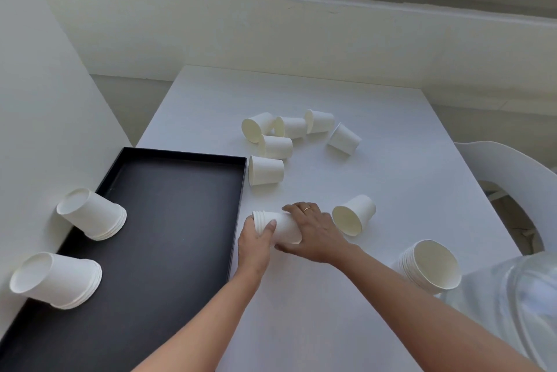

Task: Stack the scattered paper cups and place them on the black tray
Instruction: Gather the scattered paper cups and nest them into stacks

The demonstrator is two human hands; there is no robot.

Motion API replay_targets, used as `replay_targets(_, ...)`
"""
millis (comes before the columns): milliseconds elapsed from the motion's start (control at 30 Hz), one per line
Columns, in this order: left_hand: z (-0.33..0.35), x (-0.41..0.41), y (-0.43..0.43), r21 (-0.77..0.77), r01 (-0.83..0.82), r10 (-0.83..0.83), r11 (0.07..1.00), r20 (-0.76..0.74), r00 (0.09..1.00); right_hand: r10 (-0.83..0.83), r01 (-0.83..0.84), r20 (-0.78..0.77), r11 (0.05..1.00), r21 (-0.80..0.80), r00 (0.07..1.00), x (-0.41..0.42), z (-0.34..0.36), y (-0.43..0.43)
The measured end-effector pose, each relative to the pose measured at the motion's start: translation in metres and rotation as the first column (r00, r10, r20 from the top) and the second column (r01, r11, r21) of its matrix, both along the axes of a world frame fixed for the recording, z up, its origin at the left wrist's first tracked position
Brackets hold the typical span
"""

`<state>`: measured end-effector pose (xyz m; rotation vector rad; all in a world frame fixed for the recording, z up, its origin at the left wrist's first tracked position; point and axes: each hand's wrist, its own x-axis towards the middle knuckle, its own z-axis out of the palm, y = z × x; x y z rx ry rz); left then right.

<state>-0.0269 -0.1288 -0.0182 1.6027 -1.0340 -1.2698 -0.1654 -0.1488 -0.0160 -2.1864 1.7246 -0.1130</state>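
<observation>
We see two bare forearms entering from the bottom edge, with no sleeves, watch or bracelet on either wrist. On our right hand [316, 228] we wear a thin gold-coloured metal ring band [306, 209] on one finger. Our left hand [256, 236] carries no jewellery that we can make out, and its thumbnail looks short and unpainted. At the lower right we notice a pale grey-white fabric garment [512, 296], softly creased.

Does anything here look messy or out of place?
Yes. Seven loose cups lie tipped on their sides across the table. On the black tray, two stacks stand upside down. Nothing looks spilled or torn.
</observation>
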Motion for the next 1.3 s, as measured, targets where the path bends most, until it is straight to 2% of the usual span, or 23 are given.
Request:
replay_targets(100,0.001,0.001,0.001,0.003,-0.009,0.009,1.0,0.028,1.0,-0.093,0.093,0.004,0.993,-0.072,0.996,-0.018,0.005,-0.009)
replay_targets(200,0.002,0.002,0.001,0.008,-0.012,0.012,1.0,0.018,1.0,-0.299,0.298,0.014,0.946,-0.125,0.954,-0.038,0.006,-0.018)
replay_targets(267,0.002,0.002,0.002,0.006,-0.012,0.012,1.0,0.007,1.0,-0.442,0.434,-0.047,0.893,-0.118,0.896,-0.05,0.004,-0.022)
replay_targets(433,0.001,0.003,0.003,0.003,-0.005,0.005,1.0,0.005,1.0,-0.591,0.614,-0.214,0.787,0.057,0.778,-0.077,0.002,-0.023)
replay_targets(533,0.0,0.002,0.004,0.006,-0.011,0.011,1.0,0.007,1.0,-0.638,0.674,-0.223,0.718,0.171,0.737,-0.083,0.002,-0.019)
replay_targets(667,0.0,0.0,0.005,0.015,-0.014,0.014,1.0,0.006,1.0,-0.716,0.717,-0.118,0.647,0.262,0.689,-0.083,-0.001,-0.015)
replay_targets(833,-0.001,-0.001,0.006,0.009,-0.02,0.02,1.0,0.005,1.0,-0.775,0.746,-0.062,0.58,0.327,0.629,-0.072,-0.002,-0.015)
replay_targets(1033,-0.002,0.0,0.007,0.008,-0.023,0.022,1.0,0.007,1.0,-0.875,0.765,0.049,0.446,0.464,0.481,-0.062,0.005,-0.017)
replay_targets(1300,-0.002,-0.004,0.012,0.001,0.0,0.0,1.0,-0.01,1.0,-0.913,0.734,0.195,0.405,0.545,0.359,-0.048,0.007,-0.009)
